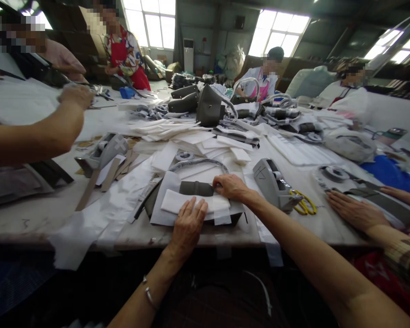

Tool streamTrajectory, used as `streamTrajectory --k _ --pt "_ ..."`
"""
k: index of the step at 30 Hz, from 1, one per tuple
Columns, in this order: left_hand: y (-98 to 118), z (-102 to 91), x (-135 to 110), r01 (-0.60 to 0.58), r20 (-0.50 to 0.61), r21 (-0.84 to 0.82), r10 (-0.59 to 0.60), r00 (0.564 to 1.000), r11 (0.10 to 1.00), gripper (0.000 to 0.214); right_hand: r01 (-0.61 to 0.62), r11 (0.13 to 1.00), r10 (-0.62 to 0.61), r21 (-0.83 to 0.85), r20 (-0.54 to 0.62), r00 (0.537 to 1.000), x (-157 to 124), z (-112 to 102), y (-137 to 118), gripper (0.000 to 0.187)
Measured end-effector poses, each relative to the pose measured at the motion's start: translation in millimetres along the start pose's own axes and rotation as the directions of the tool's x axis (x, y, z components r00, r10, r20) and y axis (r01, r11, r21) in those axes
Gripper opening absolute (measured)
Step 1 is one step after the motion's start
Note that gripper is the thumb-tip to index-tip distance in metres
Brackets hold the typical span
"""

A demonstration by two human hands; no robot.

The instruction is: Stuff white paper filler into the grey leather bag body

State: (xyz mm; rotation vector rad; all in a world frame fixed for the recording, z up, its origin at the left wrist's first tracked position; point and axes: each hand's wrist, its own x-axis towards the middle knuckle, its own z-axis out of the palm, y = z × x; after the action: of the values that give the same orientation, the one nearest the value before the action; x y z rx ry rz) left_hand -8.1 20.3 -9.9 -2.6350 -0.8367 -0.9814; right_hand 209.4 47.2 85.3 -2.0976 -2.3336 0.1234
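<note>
A dark olive handbag lies flat in front of me, with a thin white sheet over it and its plastic-wrapped handle arching at the far side. On top is a folded white foam pad, below a dark olive strap-like piece. My left hand lies on the pad's near edge, fingers stretched out. My right hand is closed at the right end of the olive piece, fingertips pinched together; what is between them is hidden. Clear tape crosses the pad's right part.
Grey tape dispensers stand to the right and left. Yellow-handled scissors lie beside the right one. White foam sheets and dark bags pile up beyond. Co-workers' hands are at left and right.
</note>
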Motion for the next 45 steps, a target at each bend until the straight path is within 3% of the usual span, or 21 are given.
streamTrajectory --k 4,15,23,25,28,32,35,38,41,43,45 --pt "0 -1.3 1 -0.027 0.046 -0.013 0.027 0.999 1.000 0.045 0.028 0.997 -0.026 -0.077 0.035 0.999 2 -4 -2 0.031" --pt "1 -2.5 -1 -0.026 0.053 0.014 0.025 0.998 1.000 0.051 0.082 0.966 -0.043 -0.246 0.160 0.986 23 0 -12 0.020" --pt "2 -1.9 1 -0.023 0.092 0.030 0.021 0.996 0.999 0.052 0.278 0.955 -0.257 -0.107 0.175 0.950 -19 -14 -13 0.025" --pt "0 -2.3 1 -0.030 0.102 0.023 0.027 0.994 0.999 0.049 0.325 0.946 -0.323 0.008 0.134 0.937 -37 -14 -15 0.029" --pt "-1 -6.8 2 -0.045 0.135 0.003 0.045 0.990 0.999 0.047 0.360 0.918 -0.362 0.166 -0.019 0.932 -67 -8 -15 0.029" --pt "3 -16.2 9 -0.044 0.203 0.012 0.041 0.978 0.999 0.043 0.401 0.885 -0.373 0.236 -0.155 0.915 -100 12 -10 0.067" --pt "9 -19.3 17 -0.106 0.226 0.032 0.096 0.969 0.994 0.037 0.439 0.860 -0.396 0.260 -0.202 0.896 -111 30 -5 0.075" --pt "11 -18.2 24 -0.203 0.253 -0.009 0.198 0.947 0.979 0.035 0.433 0.850 -0.362 0.299 -0.264 0.894 -112 42 -3 0.071" --pt "8 -17.0 25 -0.201 0.284 -0.099 0.221 0.933 0.975 0.037 0.400 0.838 -0.280 0.372 -0.336 0.899 -110 43 -7 0.052" --pt "5 -17.6 24 -0.156 0.282 -0.173 0.201 0.938 0.972 0.043 0.282 0.853 -0.131 0.439 -0.343 0.930 -107 41 -14 0.031" --pt "4 -19.0 22 -0.098 0.257 -0.252 0.164 0.952 0.963 0.055 0.128 0.867 0.055 0.482 -0.347 0.936 -104 43 -23 0.022"
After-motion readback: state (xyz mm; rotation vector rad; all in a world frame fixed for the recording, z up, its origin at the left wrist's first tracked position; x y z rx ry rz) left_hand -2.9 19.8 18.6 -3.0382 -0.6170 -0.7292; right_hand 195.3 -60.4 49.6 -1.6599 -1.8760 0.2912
